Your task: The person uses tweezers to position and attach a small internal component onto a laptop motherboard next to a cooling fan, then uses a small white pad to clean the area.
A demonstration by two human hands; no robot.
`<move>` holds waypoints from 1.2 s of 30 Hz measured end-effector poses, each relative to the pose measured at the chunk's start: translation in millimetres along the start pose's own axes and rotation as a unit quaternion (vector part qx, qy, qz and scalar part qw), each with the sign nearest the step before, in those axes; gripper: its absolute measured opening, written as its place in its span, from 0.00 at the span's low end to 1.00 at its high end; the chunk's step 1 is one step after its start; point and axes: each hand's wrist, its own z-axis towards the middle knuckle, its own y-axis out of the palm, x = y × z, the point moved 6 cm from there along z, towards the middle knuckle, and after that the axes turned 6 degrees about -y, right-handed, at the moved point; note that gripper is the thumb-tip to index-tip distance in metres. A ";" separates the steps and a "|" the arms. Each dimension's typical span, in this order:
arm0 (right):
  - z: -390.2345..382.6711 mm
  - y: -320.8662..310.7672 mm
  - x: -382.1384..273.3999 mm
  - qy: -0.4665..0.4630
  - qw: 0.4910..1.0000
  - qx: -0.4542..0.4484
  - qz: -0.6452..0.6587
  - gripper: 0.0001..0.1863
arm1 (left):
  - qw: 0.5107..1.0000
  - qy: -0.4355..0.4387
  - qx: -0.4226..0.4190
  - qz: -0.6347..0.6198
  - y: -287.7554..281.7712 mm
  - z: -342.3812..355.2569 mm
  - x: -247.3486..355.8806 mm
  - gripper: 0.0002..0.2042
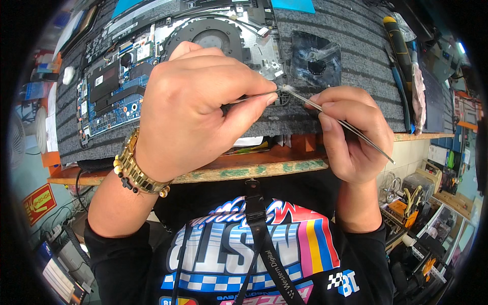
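Over an opened laptop, its blue circuit board (pixel 134 108) and round black fan (pixel 211 36) exposed, my left hand (pixel 193 101) is closed in a pinch. A thin dark piece shows between its thumb and forefinger; its kind I cannot make out. My right hand (pixel 353 132) grips slim metal tweezers (pixel 367 140), slanting up to the left. At their tip, beside the left fingertips, sits a small white tuft (pixel 288 88) that looks like cotton. Part of the fan and board is hidden behind my left hand.
A dark square packet (pixel 316 58) lies right of the laptop on the ribbed grey mat (pixel 358 56). Farther right is a yellow-and-black screwdriver (pixel 399 43). A white wad (pixel 68 75) rests at the left. The worn wooden bench edge (pixel 249 172) runs below my hands.
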 end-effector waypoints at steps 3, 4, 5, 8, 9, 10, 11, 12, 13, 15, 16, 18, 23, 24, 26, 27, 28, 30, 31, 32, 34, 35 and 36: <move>1.1 0.0 0.7 -0.006 1.000 -0.006 -0.006 0.11 | 1.000 0.006 0.000 0.007 0.0 0.6 0.7 0.07; 1.6 0.0 0.4 -0.009 1.000 -0.011 -0.011 0.11 | 1.000 0.006 0.000 0.007 0.2 0.6 0.7 0.07; 2.1 0.3 0.2 -0.005 1.000 -0.016 -0.012 0.11 | 1.000 0.005 0.003 0.008 0.1 0.5 0.7 0.07; 1.9 0.6 0.5 0.003 1.000 -0.023 -0.019 0.11 | 1.000 0.003 0.003 0.011 -0.3 0.5 1.1 0.07; 2.3 0.5 0.7 0.004 0.999 -0.024 -0.022 0.11 | 1.000 0.001 0.001 0.012 -0.5 0.6 1.4 0.07; 2.7 0.4 0.9 0.005 0.999 -0.025 -0.024 0.10 | 1.000 0.001 0.001 0.012 -1.1 0.5 1.7 0.07; 4.1 0.3 2.5 0.013 1.000 -0.024 -0.014 0.10 | 1.000 -0.002 0.002 0.010 -1.9 0.5 1.5 0.07; 4.7 0.7 3.9 0.018 1.000 -0.024 -0.009 0.09 | 1.000 -0.004 0.003 0.007 -2.5 0.4 1.3 0.07; 5.4 1.1 5.3 0.022 0.999 -0.023 -0.004 0.09 | 1.000 -0.004 0.003 0.007 -2.9 0.3 1.5 0.07; 4.8 2.2 7.6 0.030 0.999 -0.016 0.010 0.08 | 1.000 -0.005 -0.004 0.004 -2.6 0.1 1.5 0.07; 4.2 2.4 8.4 0.033 0.999 -0.013 0.014 0.07 | 1.000 -0.005 -0.004 0.004 -1.7 0.3 1.2 0.07; 3.6 2.6 10.7 0.050 0.998 -0.009 0.026 0.07 | 1.000 0.000 0.002 0.004 -0.4 0.6 1.2 0.07; 10.9 2.4 14.4 0.046 0.998 -0.014 0.029 0.06 | 1.000 -0.002 -0.001 0.009 0.9 1.7 0.3 0.07; 12.5 1.8 13.5 0.038 0.999 -0.015 0.030 0.06 | 1.000 0.002 0.000 0.010 1.3 1.4 0.0 0.07; 15.3 2.8 10.2 0.039 0.997 -0.059 0.019 0.05 | 1.000 -0.001 0.005 0.016 1.7 0.6 -1.4 0.07; 15.3 5.1 9.1 0.044 0.996 -0.080 0.013 0.05 | 1.000 -0.003 0.009 0.022 1.4 1.0 -1.6 0.07; 15.0 7.2 7.9 0.048 0.994 -0.101 0.007 0.05 | 1.000 -0.003 0.010 0.022 1.7 1.1 -1.6 0.07; 12.6 7.2 11.1 0.072 0.997 -0.026 0.025 0.06 | 1.000 -0.015 0.004 0.019 3.1 1.2 -3.0 0.07; 11.3 7.4 12.8 0.079 0.996 -0.001 0.031 0.06 | 1.000 -0.014 0.005 0.019 3.4 0.9 -2.8 0.07; 10.5 8.2 13.3 0.075 0.996 0.004 0.039 0.06 | 1.000 -0.018 0.004 0.017 3.8 0.4 -3.0 0.07; 10.2 9.7 14.3 0.071 0.996 0.009 0.046 0.06 | 1.000 -0.022 0.004 0.015 3.7 -0.1 -3.6 0.06; 10.3 10.2 14.1 0.068 0.997 0.010 0.047 0.05 | 1.000 -0.019 0.005 0.017 3.4 -0.2 -3.5 0.06; 10.6 9.4 12.9 0.066 0.997 0.010 0.049 0.05 | 1.000 -0.018 0.005 0.020 3.0 -0.8 -3.5 0.06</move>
